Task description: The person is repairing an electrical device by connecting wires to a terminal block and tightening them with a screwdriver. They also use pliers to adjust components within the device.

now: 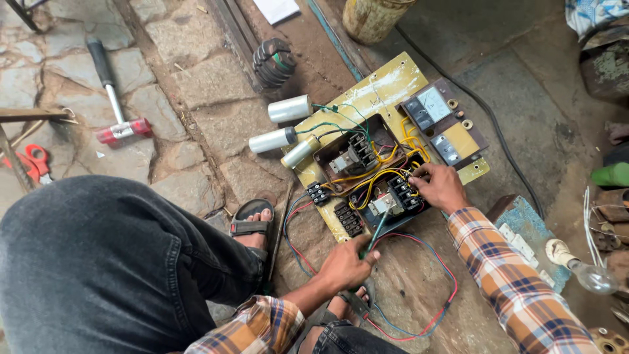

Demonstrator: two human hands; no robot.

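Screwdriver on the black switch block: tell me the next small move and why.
Probably turn the screwdriver in place while keeping the block steady. The left hand already grips its green handle, with the tip set down on the black switch block in the yellow panel. The right hand rests on the block's far edge among the yellow wires, bracing it.
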